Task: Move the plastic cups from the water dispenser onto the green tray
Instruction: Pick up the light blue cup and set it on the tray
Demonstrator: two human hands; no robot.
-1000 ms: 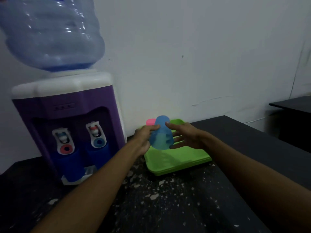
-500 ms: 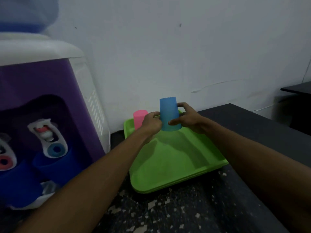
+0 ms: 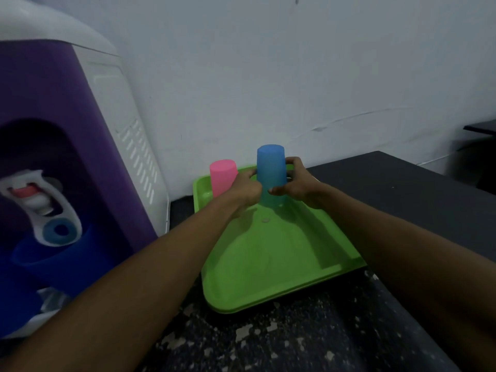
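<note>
While both the left hand [image 3: 245, 187] and right hand [image 3: 298, 185] clasp the inverted blue cup [image 3: 270, 173] over the green tray [image 3: 268, 264], seat it flat, at three o'clock of the pink cup [image 3: 222, 178], before letting go.

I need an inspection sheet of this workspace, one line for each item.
Surface: dark counter with pale specks.
Job's things: light blue cup upside down over the green tray; pink cup upside down at the tray's far left; dark blue cups at the water dispenser.
Clutter: nothing seen.
Hands: left hand and right hand both hold the light blue cup.
Cables: nothing seen.
Surroundings: white wall; another dark table far right.
</note>
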